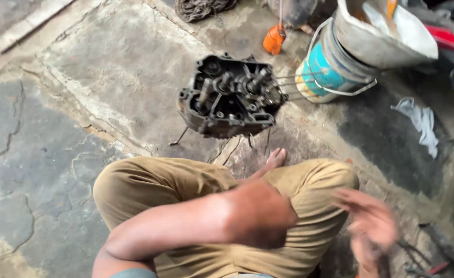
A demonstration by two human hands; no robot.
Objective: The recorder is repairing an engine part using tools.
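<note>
Right hand [371,226], motion-blurred at the near right, reaches toward tools [422,260] on the floor; its grip cannot be told. Picking cleanly needs a slower reach; the open engine case [229,98] sits far centre

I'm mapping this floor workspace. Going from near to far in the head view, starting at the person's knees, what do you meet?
Knees in khaki trousers → bare foot → opened engine case with gears → orange oil can → coil of dark rope at the top edge.
</note>
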